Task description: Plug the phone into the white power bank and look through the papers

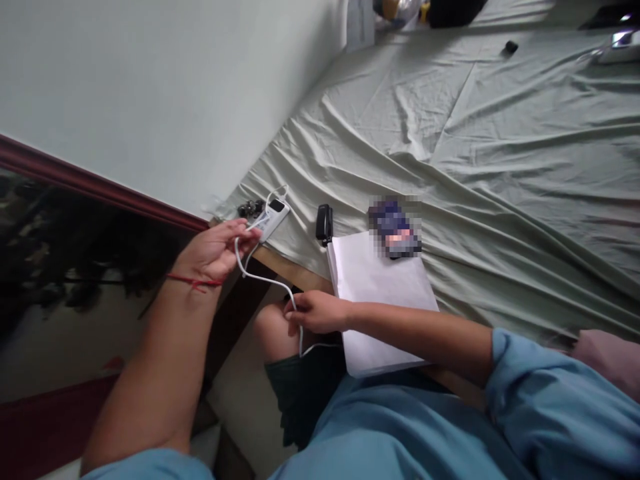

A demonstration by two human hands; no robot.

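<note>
My left hand [213, 250], with a red string at the wrist, pinches a white cable [260, 277] close to where it meets a small white device [273, 219] lying at the corner of the bed. My right hand [313, 312] grips the same cable lower down, above my bare knee [273, 333]. The cable curves between both hands and drops past my right hand onto my dark shorts. Whether the cable is plugged into the device I cannot tell.
A white pad of paper [380, 293] overhangs the bed's wooden edge [285, 267] beside my right forearm. A black clip-like object [324, 223] and a blurred dark packet [395, 227] lie on the pale green sheet [475, 147]. The wall [150, 87] is at left.
</note>
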